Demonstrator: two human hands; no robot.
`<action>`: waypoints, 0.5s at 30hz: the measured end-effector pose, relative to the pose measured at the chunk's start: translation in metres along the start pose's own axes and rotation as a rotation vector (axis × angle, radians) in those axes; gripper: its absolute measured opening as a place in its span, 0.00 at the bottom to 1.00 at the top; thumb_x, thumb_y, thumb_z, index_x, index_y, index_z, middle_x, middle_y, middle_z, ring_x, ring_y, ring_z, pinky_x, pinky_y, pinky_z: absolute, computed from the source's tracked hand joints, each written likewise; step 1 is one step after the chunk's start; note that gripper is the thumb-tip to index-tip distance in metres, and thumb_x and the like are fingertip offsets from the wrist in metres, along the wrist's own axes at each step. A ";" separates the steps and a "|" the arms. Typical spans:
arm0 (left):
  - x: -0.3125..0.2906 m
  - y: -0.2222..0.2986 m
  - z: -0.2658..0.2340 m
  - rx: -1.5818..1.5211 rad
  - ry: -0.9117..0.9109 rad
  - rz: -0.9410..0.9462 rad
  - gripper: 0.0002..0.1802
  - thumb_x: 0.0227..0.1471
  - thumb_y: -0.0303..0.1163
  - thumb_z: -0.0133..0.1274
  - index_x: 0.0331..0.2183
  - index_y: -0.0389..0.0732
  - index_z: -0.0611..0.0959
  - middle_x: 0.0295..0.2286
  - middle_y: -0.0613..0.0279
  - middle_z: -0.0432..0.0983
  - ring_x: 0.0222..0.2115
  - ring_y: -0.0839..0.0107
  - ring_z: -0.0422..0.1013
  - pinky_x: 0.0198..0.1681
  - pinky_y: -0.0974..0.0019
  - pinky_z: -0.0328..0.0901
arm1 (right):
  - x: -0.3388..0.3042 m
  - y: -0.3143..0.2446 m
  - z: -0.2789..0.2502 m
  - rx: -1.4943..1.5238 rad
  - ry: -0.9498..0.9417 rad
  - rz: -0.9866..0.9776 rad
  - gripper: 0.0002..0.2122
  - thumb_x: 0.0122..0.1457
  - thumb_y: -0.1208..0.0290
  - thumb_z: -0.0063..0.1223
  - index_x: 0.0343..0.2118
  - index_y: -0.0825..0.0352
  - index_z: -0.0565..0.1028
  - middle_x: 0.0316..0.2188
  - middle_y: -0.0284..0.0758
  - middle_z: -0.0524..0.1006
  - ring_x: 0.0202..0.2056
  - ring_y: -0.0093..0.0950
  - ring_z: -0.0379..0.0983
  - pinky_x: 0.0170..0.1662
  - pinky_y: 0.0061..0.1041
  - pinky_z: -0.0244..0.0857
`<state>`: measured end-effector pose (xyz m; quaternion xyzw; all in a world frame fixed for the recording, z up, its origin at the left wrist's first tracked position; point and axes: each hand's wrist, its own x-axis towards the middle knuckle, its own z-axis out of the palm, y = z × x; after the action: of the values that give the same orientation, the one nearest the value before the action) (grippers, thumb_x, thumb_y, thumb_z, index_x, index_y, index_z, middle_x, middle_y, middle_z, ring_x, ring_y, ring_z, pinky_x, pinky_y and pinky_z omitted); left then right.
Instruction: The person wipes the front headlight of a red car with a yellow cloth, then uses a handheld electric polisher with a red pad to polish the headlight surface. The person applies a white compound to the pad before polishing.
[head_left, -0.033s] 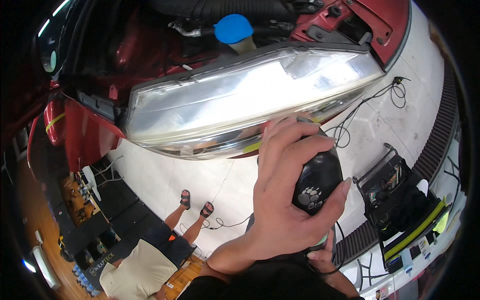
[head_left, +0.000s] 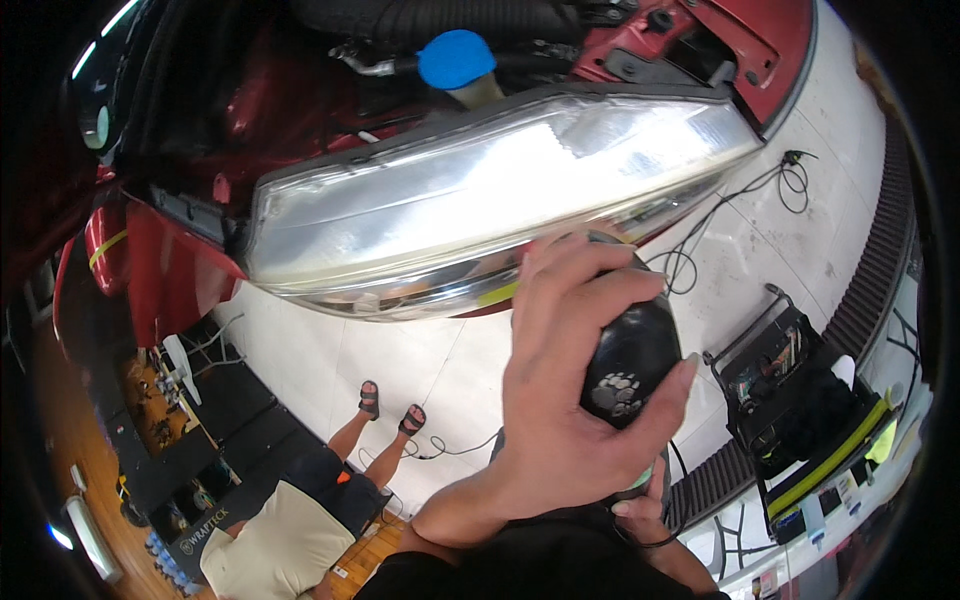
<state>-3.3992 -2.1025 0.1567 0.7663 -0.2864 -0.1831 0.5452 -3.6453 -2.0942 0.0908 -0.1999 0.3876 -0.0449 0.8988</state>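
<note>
My left hand [head_left: 555,390] is wrapped over the rounded black head of a power polisher [head_left: 637,345] with a pale paw mark on it. The thumb presses along the tool's near right side. Lower down, partly behind the left hand and wrist, my right hand [head_left: 640,508] curls around the tool's rear part, where a dark cord hangs. Beyond the tool is a car headlight [head_left: 430,215] with a clear, shiny lens, set in a red car. The polisher's head is at the headlight's lower edge; its working face is hidden, so I cannot tell whether it touches.
A blue cap [head_left: 457,60] stands in the engine bay behind the headlight. Loose black cable [head_left: 715,225] lies on the white floor at right, near a black tool cart [head_left: 790,390]. At lower left a person [head_left: 285,540] in sandals is beside a dark workbench [head_left: 240,440].
The view has shifted slightly, so the headlight and car sit a little further left. The polisher has turned slightly under my left hand. Both hands keep their hold.
</note>
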 end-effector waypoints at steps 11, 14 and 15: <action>-0.006 -0.006 0.020 0.099 0.098 0.027 0.31 0.38 0.29 0.69 0.47 0.34 0.79 0.51 0.45 0.69 0.56 0.46 0.65 0.64 0.45 0.54 | 0.040 -0.020 -0.052 -0.059 -0.186 -0.014 0.45 0.33 0.71 0.70 0.61 0.80 0.66 0.52 0.43 0.77 0.55 0.31 0.73 0.62 0.29 0.60; 0.005 -0.006 0.045 0.101 0.082 0.083 0.30 0.37 0.28 0.69 0.46 0.35 0.80 0.50 0.47 0.70 0.55 0.45 0.65 0.63 0.44 0.54 | 0.051 -0.033 -0.064 -0.007 -0.154 -0.007 0.46 0.32 0.72 0.70 0.61 0.79 0.66 0.53 0.42 0.77 0.54 0.31 0.73 0.62 0.29 0.61; 0.011 -0.003 0.053 0.127 0.062 0.103 0.30 0.37 0.27 0.69 0.46 0.36 0.80 0.49 0.47 0.71 0.55 0.45 0.65 0.63 0.44 0.55 | 0.055 -0.033 -0.068 0.028 -0.130 -0.018 0.46 0.32 0.72 0.70 0.61 0.78 0.65 0.53 0.42 0.77 0.55 0.30 0.73 0.62 0.29 0.61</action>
<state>-3.4209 -2.1473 0.1362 0.7889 -0.3195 -0.1125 0.5127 -3.6536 -2.1595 0.0242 -0.1934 0.3262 -0.0451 0.9242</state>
